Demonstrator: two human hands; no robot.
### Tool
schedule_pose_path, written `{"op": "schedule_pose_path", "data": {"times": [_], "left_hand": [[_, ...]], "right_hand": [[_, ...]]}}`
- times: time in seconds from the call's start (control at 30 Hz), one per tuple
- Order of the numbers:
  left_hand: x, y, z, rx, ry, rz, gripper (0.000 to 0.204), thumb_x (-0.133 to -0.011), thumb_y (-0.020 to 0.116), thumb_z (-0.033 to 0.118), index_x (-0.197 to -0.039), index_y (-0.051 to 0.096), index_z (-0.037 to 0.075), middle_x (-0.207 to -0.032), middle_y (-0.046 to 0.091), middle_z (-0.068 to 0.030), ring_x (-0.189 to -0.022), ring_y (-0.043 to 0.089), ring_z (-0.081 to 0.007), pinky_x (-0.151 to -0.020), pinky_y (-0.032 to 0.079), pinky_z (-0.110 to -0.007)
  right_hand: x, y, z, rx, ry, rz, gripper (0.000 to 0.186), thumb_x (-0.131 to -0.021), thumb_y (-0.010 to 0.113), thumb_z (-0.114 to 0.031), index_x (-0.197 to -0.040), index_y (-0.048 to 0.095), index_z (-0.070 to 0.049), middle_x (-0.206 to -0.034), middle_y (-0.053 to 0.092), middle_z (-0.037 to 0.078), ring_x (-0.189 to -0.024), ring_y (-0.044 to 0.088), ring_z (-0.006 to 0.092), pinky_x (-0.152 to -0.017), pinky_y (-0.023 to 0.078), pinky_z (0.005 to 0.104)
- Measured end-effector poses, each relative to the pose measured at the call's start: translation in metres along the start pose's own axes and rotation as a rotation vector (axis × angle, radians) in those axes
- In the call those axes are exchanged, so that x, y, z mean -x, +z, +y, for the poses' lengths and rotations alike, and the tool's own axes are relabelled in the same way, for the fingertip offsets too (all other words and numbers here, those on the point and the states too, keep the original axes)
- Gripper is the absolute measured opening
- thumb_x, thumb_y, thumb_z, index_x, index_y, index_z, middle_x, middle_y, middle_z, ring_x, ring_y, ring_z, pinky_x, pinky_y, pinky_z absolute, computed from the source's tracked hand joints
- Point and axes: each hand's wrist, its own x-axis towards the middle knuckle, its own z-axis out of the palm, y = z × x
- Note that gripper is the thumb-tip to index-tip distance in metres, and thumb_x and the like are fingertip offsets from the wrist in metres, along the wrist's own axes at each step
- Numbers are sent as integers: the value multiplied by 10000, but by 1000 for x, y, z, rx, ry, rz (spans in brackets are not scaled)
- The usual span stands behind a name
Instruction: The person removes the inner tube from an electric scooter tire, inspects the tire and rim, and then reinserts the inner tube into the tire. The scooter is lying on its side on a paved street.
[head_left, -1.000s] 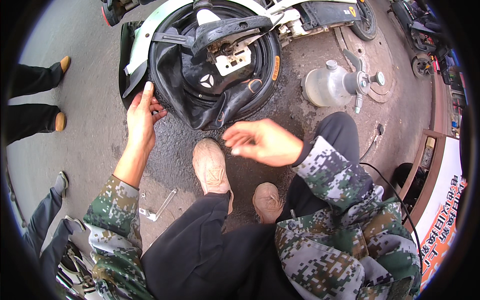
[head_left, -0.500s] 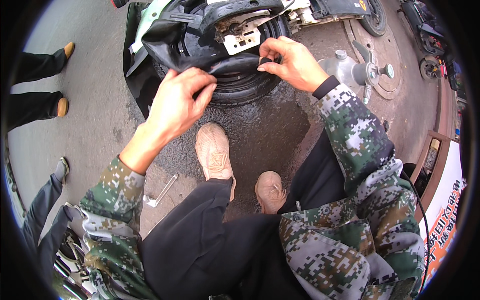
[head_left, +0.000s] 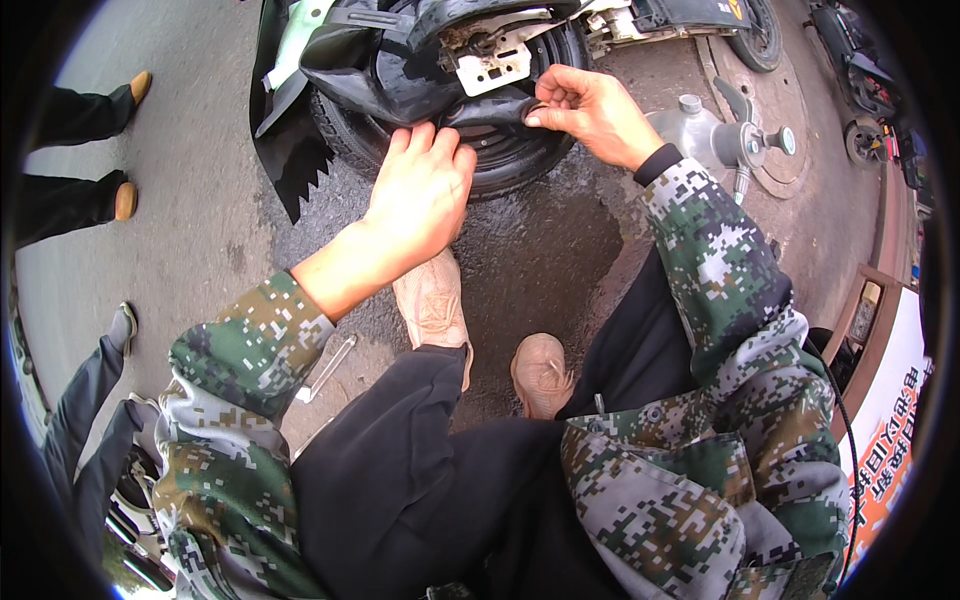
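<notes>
A shiny black inner tube hangs out of a scooter wheel in front of me, its slack part lying across the rim. The black tyre shows below and to the left of it. My left hand is closed at the tube's lower edge, back of the hand up; its thumb and grip are partly hidden. My right hand pinches the tube between thumb and forefinger, other fingers curled. A white metal bracket with holes sits just above the tube.
A grey metal canister stands right of the wheel. A torn black sheet lies at its left. On the wet ground by my left knee is a wrench. People's legs are at the left, a signboard at the right.
My left hand has moved right along the tube and turned its back upward, its thumb now out of sight. My right hand keeps its pinch, slightly further right.
</notes>
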Motion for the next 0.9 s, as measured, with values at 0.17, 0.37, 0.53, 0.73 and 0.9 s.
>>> {"op": "schedule_pose_path", "data": {"times": [0.17, 0.37, 0.53, 0.73, 0.9], "left_hand": [[-9, -9, 2, 128, 22, 139, 249, -798, 748, 78, -1028, 712, -11, -1068, 702, -191, -1089, 661, -378, -981, 512, -483], [-14, -38, 7, 219, 46, 76, 498, -726, 912, 84, -1155, 683, -24, -1122, 674, -182, -1110, 615, -386, -994, 493, -491], [-13, -41, 3, 186, 103, 96, 484, -737, 891, 78, -1162, 678, -14, -1064, 647, -163, -1074, 604, -381, -957, 482, -487], [-18, -47, 4, 175, 90, 57, 590, -771, 947, 182, -1241, 665, -37, -1099, 707, -197, -1107, 658, -385, -1006, 508, -472], [-32, -44, 2, 34, 84, -110, 608, -757, 975, 355, -1157, 739, -37, -1008, 740, -174, -1018, 701, -360, -967, 541, -459]], "right_hand": [[2, 2, -2, 205, -124, 46, 294, -933, 891, -236, -976, 679, -36, -800, 664, 84, -724, 624, 215, -709, 539, 381], [-8, 12, -10, 382, -242, 44, 316, -894, 868, -340, -926, 721, -62, -816, 750, 147, -836, 755, 390, -756, 579, 491], [-12, 6, -22, 433, -55, -344, 678, -1026, 678, -664, -905, 833, -15, -823, 760, 241, -861, 756, 455, -810, 578, 527], [-23, -4, -59, 546, 166, -670, 638, -912, 732, -594, -964, 849, 31, -963, 814, 241, -934, 781, 375, -886, 591, 472], [-7, -15, -48, 368, 66, -562, 464, -860, 791, -354, -1132, 837, 19, -981, 824, 218, -936, 790, 357, -878, 606, 442]]}}
